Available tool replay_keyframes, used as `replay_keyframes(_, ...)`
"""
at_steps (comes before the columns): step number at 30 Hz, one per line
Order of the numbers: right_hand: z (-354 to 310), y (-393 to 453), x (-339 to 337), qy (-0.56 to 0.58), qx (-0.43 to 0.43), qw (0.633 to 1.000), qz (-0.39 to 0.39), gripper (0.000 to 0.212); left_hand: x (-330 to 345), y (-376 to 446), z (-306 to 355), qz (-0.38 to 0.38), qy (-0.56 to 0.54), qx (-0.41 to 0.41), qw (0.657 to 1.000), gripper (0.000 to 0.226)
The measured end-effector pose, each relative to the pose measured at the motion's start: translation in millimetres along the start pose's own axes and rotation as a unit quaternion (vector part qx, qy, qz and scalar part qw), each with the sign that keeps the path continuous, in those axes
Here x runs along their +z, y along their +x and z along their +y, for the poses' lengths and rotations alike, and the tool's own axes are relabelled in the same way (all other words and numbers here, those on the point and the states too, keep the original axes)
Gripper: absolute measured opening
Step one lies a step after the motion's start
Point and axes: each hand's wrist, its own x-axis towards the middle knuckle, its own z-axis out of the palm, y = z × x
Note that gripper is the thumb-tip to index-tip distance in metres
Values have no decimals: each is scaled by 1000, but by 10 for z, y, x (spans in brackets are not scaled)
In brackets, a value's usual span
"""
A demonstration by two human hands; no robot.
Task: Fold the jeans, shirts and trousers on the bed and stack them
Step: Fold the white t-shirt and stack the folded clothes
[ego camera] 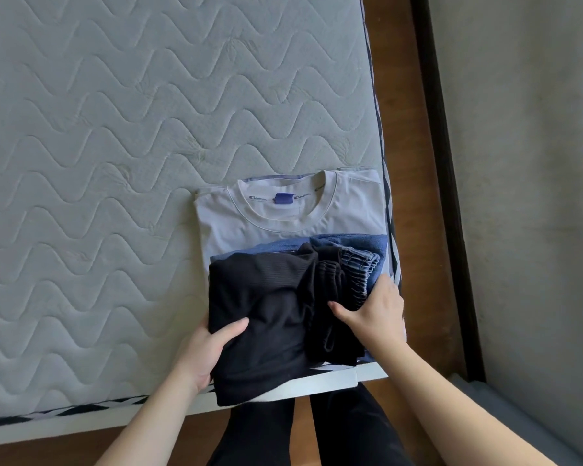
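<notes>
While both hands gripped it, the black garment (266, 307) sat atop the jeans (350, 247). Left hand (212, 351) clutched its near-left edge, right hand (374, 311) its right folds.

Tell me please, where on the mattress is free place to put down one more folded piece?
The mattress is bare to the left of the grey shirt and beyond its collar. The near right corner is crowded: black garment on blue jeans on the shirt, gripped by the left hand and right hand, close to the mattress edge.
</notes>
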Motion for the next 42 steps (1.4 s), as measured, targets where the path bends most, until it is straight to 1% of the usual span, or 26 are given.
replay_keyframes(2, -87, -76, -12, 7, 0, 1000, 12, 69, 43, -63, 21, -19, -7, 11, 1000, 75)
replay_keyframes(6, -210, -150, -78, 45, 50, 998, -18, 68, 111, -170, 132, -30, -16, 34, 999, 72)
replay_keyframes(8, -307, -141, -160, 56, 44, 997, -16, 67, 131, -205, 234, -30, -15, 51, 998, 69)
replay_keyframes(11, -491, -75, -336, 69, 25, 997, -3, 68, 150, -265, 446, -40, -27, 93, 994, 55)
replay_keyframes(13, -608, 32, -488, 81, 7, 997, 5, 67, 176, -288, 647, -39, -20, 124, 991, 51)
replay_keyframes(17, -878, 454, -768, 88, -28, 995, 31, 69, 284, -120, 1156, -9, -5, 169, 986, 62)
replay_keyframes(21, -1185, 1052, -920, 115, -62, 990, 56, 72, 449, 210, 1784, -9, 15, 213, 977, 58)
replay_keyframes(22, -1252, 1201, -948, 121, -68, 989, 57, 72, 481, 297, 1930, -11, 18, 218, 976, 55)
replay_keyframes(25, -1431, 1620, -1032, 140, -78, 985, 60, 73, 539, 531, 2322, -17, 28, 235, 972, 33)
replay_keyframes(27, -1540, 1875, -1084, 151, -75, 984, 62, 74, 554, 664, 2565, -16, 24, 245, 969, 28)
replay_keyframes(31, -1730, 2323, -1139, 182, -57, 980, 48, 76, 550, 923, 2977, -3, 20, 252, 967, 29)
replay_keyframes(33, -1819, 2537, -1125, 188, -48, 980, 40, 77, 512, 1094, 3116, -8, 19, 254, 967, 29)
replay_keyframes(35, -1898, 2751, -1066, 185, -42, 981, 34, 78, 446, 1313, 3196, -2, 23, 256, 966, 35)
replay_keyframes(37, -1922, 2921, -954, 174, -37, 984, 25, 79, 376, 1572, 3186, 26, 28, 255, 966, 44)
replay_keyframes(39, -1863, 3070, -806, 165, -27, 986, 15, 78, 321, 1821, 3092, 50, 54, 232, 970, 46)
replay_keyframes(42, -1764, 3163, -675, 169, -13, 985, 8, 90, 211, 2082, 2887, 61, 90, 183, 977, 47)
